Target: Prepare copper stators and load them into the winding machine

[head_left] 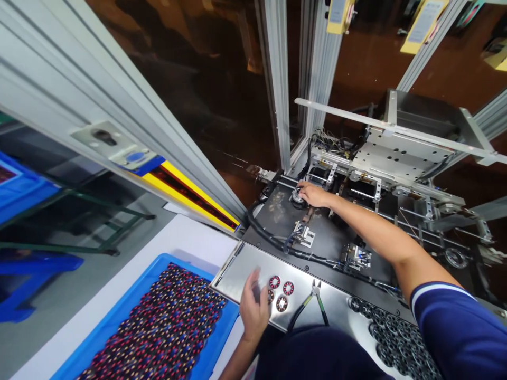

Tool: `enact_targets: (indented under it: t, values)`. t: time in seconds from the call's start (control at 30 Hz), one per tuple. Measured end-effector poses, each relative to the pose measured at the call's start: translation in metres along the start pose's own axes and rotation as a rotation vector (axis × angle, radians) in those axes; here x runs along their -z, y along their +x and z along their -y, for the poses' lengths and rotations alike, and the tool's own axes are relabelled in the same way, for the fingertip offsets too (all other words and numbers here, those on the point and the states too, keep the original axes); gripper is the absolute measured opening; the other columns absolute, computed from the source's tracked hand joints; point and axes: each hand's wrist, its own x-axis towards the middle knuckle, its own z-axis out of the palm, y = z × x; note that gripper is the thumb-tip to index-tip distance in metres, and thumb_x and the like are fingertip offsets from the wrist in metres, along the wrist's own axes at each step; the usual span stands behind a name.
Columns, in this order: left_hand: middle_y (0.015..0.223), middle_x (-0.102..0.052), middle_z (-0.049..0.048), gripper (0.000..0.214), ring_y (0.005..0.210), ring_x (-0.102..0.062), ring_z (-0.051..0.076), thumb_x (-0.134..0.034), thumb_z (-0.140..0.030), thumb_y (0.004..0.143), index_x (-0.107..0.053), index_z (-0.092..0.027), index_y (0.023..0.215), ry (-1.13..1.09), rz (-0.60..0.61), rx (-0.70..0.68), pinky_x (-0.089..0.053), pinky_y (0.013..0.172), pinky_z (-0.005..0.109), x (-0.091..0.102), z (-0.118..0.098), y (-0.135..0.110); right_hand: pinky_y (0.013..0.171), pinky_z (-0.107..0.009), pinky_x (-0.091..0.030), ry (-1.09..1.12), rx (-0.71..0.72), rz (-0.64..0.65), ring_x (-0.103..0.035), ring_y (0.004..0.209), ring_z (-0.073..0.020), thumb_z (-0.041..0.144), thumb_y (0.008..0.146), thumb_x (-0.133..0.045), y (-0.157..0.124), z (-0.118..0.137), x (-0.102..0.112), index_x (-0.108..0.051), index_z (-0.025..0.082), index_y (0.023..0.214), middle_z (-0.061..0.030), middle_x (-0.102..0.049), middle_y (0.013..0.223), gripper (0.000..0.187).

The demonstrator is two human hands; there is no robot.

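Dark blue sleeve [455, 332] of the right arm, foreground. Right hand [312, 195] reaches across the black machine deck [277, 211], fingertips on a round part [297, 197] seated in the fixture; whether it is pinched cannot be told. Left hand [253, 309], fingers loose and holding nothing, hovers over the steel plate [237, 264] just beside loose red wound stators [288, 288]; pliers [317, 293] lie near. Blue tray [225, 330] of stators, lower left. Risks, as judged: the forearm may snag the cable bundle [269, 240]; a tilted part may seat crooked; a left-hand sweep may knock stators against the pliers, nicking windings. Yellow tags [338, 13] bear print too small to read.
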Motion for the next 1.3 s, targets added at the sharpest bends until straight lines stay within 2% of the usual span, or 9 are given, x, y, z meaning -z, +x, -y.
enact_targets:
  t: [0.17, 0.37, 0.73, 0.87, 1.0, 1.17, 1.3]
  values:
    - [0.137, -0.061, 0.0219, 0.054, 0.131, -0.057, 0.033, -0.053, -0.043, 0.095, -0.045, -0.015, 0.141, 0.019, 0.002, -0.001, -0.046, 0.109, 0.052, 0.000, 0.001, 0.000, 0.094, -0.045, -0.056, -0.039, -0.078, 0.051, -0.063, 0.110, -0.0236, 0.035, 0.097, -0.062, 0.009, 0.008, 0.002, -0.061, 0.017, 0.124, -0.0110, -0.061, 0.129, 0.032]
    - [0.137, -0.062, 0.0215, 0.053, 0.130, -0.058, 0.033, -0.052, -0.042, 0.095, -0.046, -0.015, 0.141, 0.034, 0.002, -0.005, -0.047, 0.108, 0.052, 0.000, 0.000, 0.000, 0.091, -0.042, -0.056, -0.070, -0.169, 0.088, -0.065, 0.107, -0.0227, 0.036, 0.097, -0.063, 0.013, 0.015, 0.005, -0.062, 0.015, 0.122, -0.0116, -0.063, 0.125, 0.032]
    - [0.137, -0.062, 0.0216, 0.051, 0.128, -0.059, 0.032, -0.053, -0.040, 0.095, -0.047, -0.015, 0.140, 0.050, 0.008, -0.033, -0.048, 0.107, 0.052, 0.000, -0.001, 0.000, 0.088, -0.041, -0.058, -0.077, -0.225, 0.087, -0.066, 0.103, -0.0218, 0.036, 0.098, -0.062, 0.015, 0.012, -0.008, -0.062, 0.017, 0.121, -0.0086, -0.064, 0.122, 0.030]
    - [0.135, -0.063, 0.0216, 0.051, 0.127, -0.060, 0.032, -0.052, -0.040, 0.095, -0.047, -0.015, 0.140, 0.056, -0.001, -0.043, -0.050, 0.104, 0.051, 0.000, -0.001, 0.000, 0.091, -0.044, -0.057, -0.117, -0.181, -0.012, -0.065, 0.107, -0.0228, 0.035, 0.097, -0.062, 0.005, 0.015, -0.007, -0.062, 0.017, 0.122, -0.0091, -0.064, 0.124, 0.031]
    - [0.135, -0.063, 0.0213, 0.050, 0.126, -0.061, 0.032, -0.052, -0.041, 0.096, -0.048, -0.015, 0.138, 0.065, -0.003, -0.044, -0.049, 0.106, 0.050, 0.000, 0.002, 0.000, 0.104, -0.052, -0.049, -0.168, -0.071, -0.124, -0.057, 0.124, -0.0273, 0.033, 0.097, -0.062, -0.022, 0.021, -0.011, -0.061, 0.018, 0.127, -0.0112, -0.056, 0.139, 0.033]
    - [0.134, -0.064, 0.0201, 0.052, 0.127, -0.060, 0.032, -0.054, -0.045, 0.094, -0.050, -0.015, 0.137, 0.068, -0.010, -0.034, -0.048, 0.107, 0.050, -0.001, 0.004, 0.001, 0.112, -0.057, -0.040, -0.213, 0.038, -0.097, -0.042, 0.142, -0.0327, 0.019, 0.093, -0.066, -0.045, 0.019, -0.016, -0.058, 0.016, 0.133, -0.0130, -0.048, 0.151, 0.040]
    - [0.134, -0.065, 0.0197, 0.052, 0.127, -0.060, 0.033, -0.053, -0.046, 0.093, -0.051, -0.016, 0.135, 0.069, -0.010, -0.029, -0.048, 0.107, 0.051, -0.002, 0.003, 0.002, 0.107, -0.059, -0.043, -0.230, 0.081, -0.105, -0.044, 0.141, -0.0383, 0.011, 0.086, -0.070, -0.045, 0.034, 0.005, -0.063, 0.007, 0.126, -0.0232, -0.057, 0.142, 0.040]
